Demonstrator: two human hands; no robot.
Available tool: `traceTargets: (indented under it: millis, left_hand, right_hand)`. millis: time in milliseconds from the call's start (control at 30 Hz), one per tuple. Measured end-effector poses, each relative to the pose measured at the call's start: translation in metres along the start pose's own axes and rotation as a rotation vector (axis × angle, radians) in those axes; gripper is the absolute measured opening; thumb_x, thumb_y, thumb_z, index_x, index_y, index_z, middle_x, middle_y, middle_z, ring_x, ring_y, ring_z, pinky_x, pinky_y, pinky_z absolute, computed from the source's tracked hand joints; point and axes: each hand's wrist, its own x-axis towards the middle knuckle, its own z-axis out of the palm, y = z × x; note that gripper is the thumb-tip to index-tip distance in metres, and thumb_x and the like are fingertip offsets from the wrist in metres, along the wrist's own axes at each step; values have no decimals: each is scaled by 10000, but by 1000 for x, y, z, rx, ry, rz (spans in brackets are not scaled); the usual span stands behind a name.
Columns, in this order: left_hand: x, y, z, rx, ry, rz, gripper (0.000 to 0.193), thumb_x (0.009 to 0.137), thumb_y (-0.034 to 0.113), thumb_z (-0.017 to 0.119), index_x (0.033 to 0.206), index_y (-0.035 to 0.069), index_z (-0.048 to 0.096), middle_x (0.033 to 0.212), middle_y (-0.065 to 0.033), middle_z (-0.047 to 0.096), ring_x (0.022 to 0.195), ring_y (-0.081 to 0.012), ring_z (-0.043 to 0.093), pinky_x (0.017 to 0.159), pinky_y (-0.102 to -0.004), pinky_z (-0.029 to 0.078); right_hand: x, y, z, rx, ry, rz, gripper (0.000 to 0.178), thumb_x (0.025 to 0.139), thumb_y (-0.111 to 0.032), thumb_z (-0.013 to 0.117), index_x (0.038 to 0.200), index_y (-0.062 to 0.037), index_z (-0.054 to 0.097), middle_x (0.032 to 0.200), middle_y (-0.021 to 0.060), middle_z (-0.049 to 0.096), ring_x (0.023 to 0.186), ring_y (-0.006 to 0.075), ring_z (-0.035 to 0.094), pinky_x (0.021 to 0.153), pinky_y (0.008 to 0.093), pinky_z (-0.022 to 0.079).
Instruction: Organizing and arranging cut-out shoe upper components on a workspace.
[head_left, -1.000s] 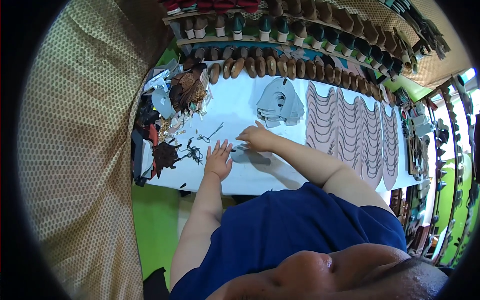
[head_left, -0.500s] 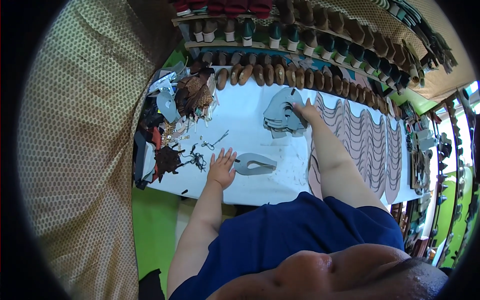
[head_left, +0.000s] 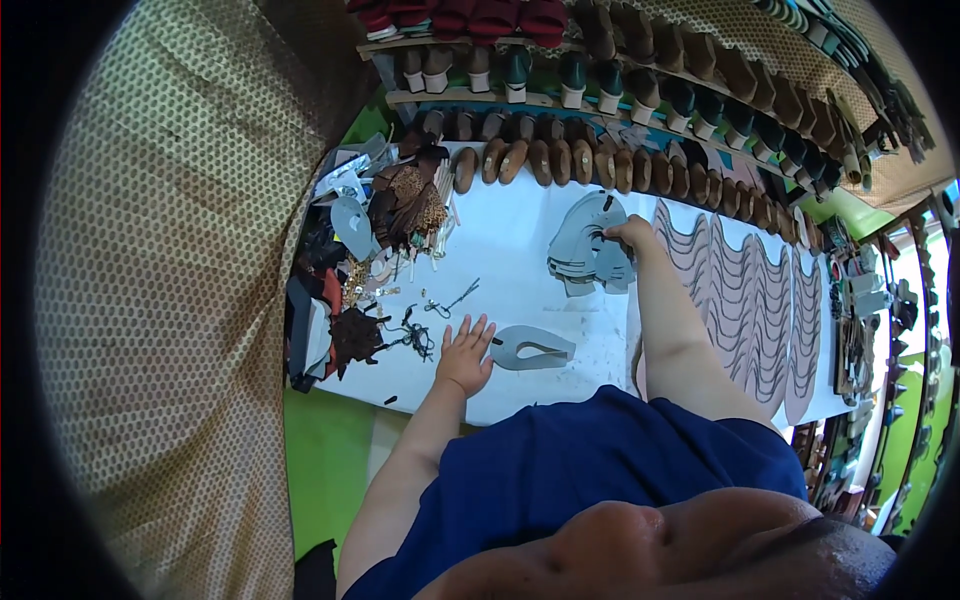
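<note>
My left hand (head_left: 465, 357) lies flat on the white table, fingers spread and holding nothing. Just to its right is a single grey curved shoe-upper piece (head_left: 515, 349) with a long teardrop opening. Farther back, several similar grey shoe-upper pieces (head_left: 580, 232) overlap in a loose stack. At that stack's right edge is my right hand (head_left: 632, 235), its fingers drawn together in a pinch on a grey piece. How many pieces lie between those fingers is hidden.
Rows of pinkish, wavy-edged pieces (head_left: 735, 300) cover the table's right side. Brown shoe lasts (head_left: 583, 160) line its back edge, below shelves of heeled shoes (head_left: 515, 72). Scraps and trimmings (head_left: 400, 205) crowd the left end, with dark cords (head_left: 415, 335) close to my left hand.
The view has shifted slightly, so the table sits farther right and lower. My right hand's fingers have closed in at the stack's edge; my left hand stays flat beside the single piece.
</note>
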Motion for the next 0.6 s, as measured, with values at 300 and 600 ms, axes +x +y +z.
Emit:
traceTargets:
  millis: [300, 600]
  left_hand:
    - [2, -1, -1, -19, -1, 13, 688, 889, 285, 577, 1534, 214, 349, 1628, -34, 273, 1511, -283, 206, 1210, -547, 103]
    - [3, 0, -3, -49, -7, 14, 713, 867, 262, 599, 1533, 210, 350, 1621, -49, 286, 1508, -297, 211, 1204, -558, 104]
  right_hand:
    - [-17, -5, -7, 505, -356, 74, 519, 739, -217, 824, 1113, 92, 640, 964, 180, 713, 831, 278, 701, 756, 408, 560]
    - [-64, -83, 7, -3, -141, -415, 475, 787, -317, 764, 1145, -16, 679, 1017, 215, 716, 911, 333, 697, 853, 391, 528]
